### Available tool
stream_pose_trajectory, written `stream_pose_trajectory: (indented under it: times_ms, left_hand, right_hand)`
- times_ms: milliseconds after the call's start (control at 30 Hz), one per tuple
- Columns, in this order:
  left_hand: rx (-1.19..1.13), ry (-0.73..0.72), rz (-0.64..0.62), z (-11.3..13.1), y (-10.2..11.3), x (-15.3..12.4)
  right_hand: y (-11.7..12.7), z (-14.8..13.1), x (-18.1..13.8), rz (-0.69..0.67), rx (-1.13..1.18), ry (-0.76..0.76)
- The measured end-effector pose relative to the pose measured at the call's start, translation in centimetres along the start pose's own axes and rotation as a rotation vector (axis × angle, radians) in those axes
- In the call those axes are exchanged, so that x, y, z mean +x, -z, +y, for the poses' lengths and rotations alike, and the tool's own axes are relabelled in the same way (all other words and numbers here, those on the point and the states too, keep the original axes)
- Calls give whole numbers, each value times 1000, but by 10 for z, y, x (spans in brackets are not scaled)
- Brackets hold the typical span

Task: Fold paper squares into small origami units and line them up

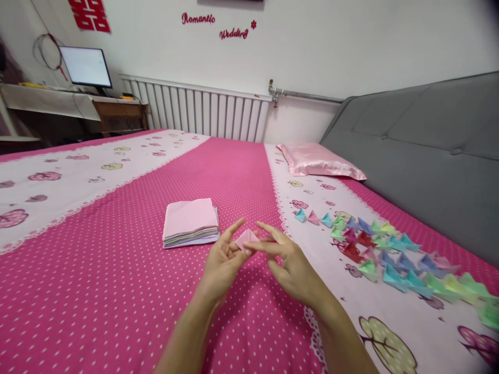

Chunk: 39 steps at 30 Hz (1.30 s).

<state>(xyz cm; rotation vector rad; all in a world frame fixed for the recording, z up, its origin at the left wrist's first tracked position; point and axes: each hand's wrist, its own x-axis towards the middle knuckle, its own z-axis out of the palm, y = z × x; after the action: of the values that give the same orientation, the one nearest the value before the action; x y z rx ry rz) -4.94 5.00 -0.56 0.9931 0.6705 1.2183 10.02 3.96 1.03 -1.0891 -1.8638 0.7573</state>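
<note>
A small pink piece of folded paper [247,238] is held up between my two hands over the bed, its shape a small diamond. My left hand [224,254] pinches its lower edge with the thumb, the index finger stretched upward. From the other side my right hand [286,257] touches the paper with its fingertips, and its index finger points up and away. Just left of my hands lies a stack of square coloured paper [189,215], pink sheet on top. Folded paper boats [395,278] in several colours stand in rows to the right.
The bed has a pink dotted cover [117,270] with white printed bands. A pink pillow [319,160] rests near the grey headboard [421,140]. Behind the bed are a white radiator [198,109] and a desk with a monitor [86,66].
</note>
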Motion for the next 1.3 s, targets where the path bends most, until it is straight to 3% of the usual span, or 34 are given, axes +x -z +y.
stream_pose_trajectory:
  times_ms: [233,433,667,867,1033,1300]
  left_hand:
    - [88,33,4,0,-4,0]
    - [44,81,-140,-6,-4,0]
    - [174,127,-96,-11,-1,1]
    - [406,102,-133,-6,-2,0]
    - [377,84,-160,-7,-2,-1]
    - [385,24,-192,-10,0,-1]
  right_hand:
    - [1,-6,3,205,150,-124]
    - [-5,-7,3,192,169,-166]
    - [-1,-5,1,193,316,-271]
    - [2,-3,2,229,278,-293]
    - [2,-3,1,260,272,-290]
    - [-2,-3,3,189,522,-340]
